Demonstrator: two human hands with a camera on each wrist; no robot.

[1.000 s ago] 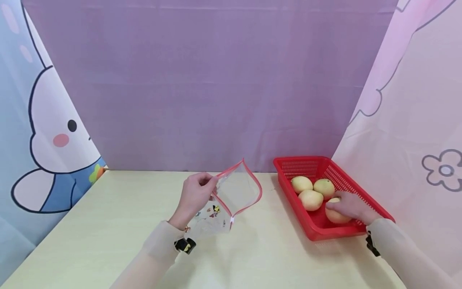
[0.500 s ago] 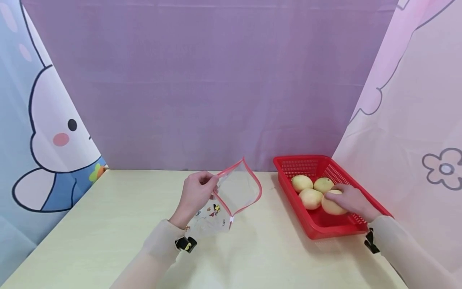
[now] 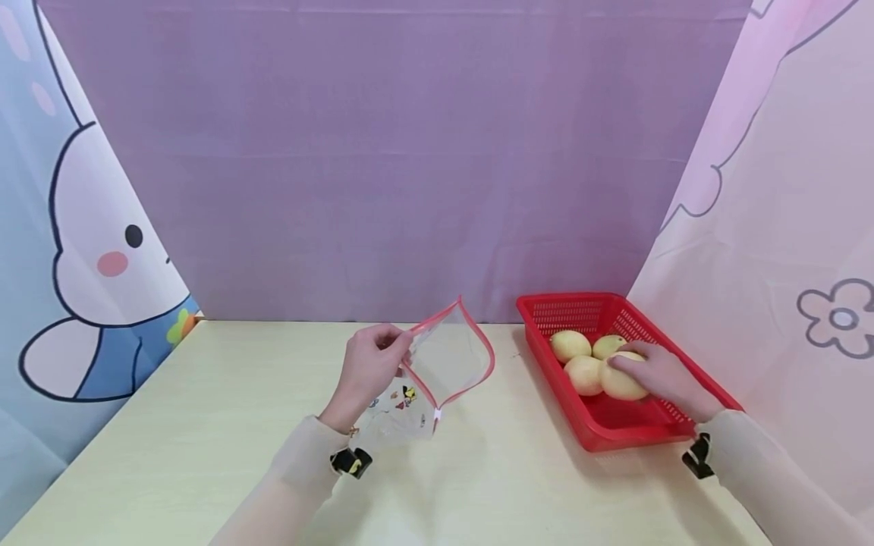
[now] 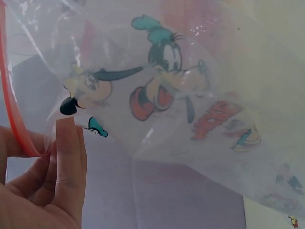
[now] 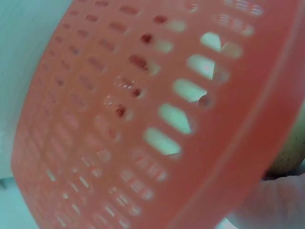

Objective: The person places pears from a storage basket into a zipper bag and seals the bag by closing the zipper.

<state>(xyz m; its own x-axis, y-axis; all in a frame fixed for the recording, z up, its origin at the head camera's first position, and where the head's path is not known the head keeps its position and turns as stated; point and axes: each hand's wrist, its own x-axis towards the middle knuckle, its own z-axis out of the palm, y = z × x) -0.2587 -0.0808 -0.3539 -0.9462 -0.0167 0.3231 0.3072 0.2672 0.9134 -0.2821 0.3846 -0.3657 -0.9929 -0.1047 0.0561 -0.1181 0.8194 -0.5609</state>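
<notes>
My left hand [image 3: 372, 364] pinches the red zip edge of a clear zip bag [image 3: 451, 353], whose mouth gapes toward the right. Cartoon figures are printed on the bag's film [image 4: 167, 76], seen large in the left wrist view. My right hand [image 3: 662, 375] grips a pale yellow pear [image 3: 623, 379], thumb over its top, inside the red plastic basket [image 3: 594, 436]. Against it lie several more pears [image 3: 570, 346]. In the right wrist view the slotted basket wall [image 5: 228, 157] hides most of the fruit; a speckled bit of pear [image 5: 290, 150] shows above the fingers [image 5: 274, 205].
The basket stands at the right of the pale wooden table [image 3: 171, 455], its far end by the purple backdrop [image 3: 410, 167]. Printed cloths hang at both sides, the right cloth [image 3: 765, 288] close along the basket.
My right hand has raised its pear slightly and shifted it left, up against the other pears. The left hand and the bag stay where they were.
</notes>
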